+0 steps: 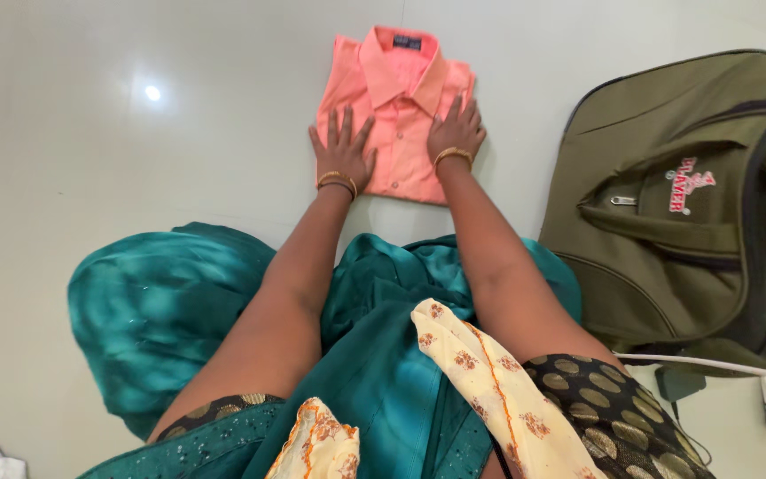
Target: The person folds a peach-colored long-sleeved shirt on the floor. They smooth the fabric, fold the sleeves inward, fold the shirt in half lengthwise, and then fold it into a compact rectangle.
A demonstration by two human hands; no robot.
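- Squarely on the pale tiled floor (179,177), a folded salmon-pink collared shirt (398,106) lies collar away from the person, pinned flat under both palms.
- Left hand (342,153) rests on the shirt's near-left part, fingers spread wide and flat, gripping nothing; two bangles (337,182) circle the wrist.
- Right hand (457,133) presses the right edge the same way, fingers fanned open, with a bangle (452,156) at its wrist.
- An olive-green duffel bag (684,204) sits just right of the shirt, apart from it, its zipped front pocket facing up.
- Likely trouble: the glossy tile looks slick, so uneven pressure from either palm could slide the bundle and skew its folds.
- Lifting from one side alone may let the tucked sleeves spill out underneath.
- Teal skirt fabric (161,310) and a cream floral scarf (489,381) hang near the lap; leaning forward could drag them onto the shirt.
- A white cable (720,364) crosses beside the bag and could snag a moving arm.
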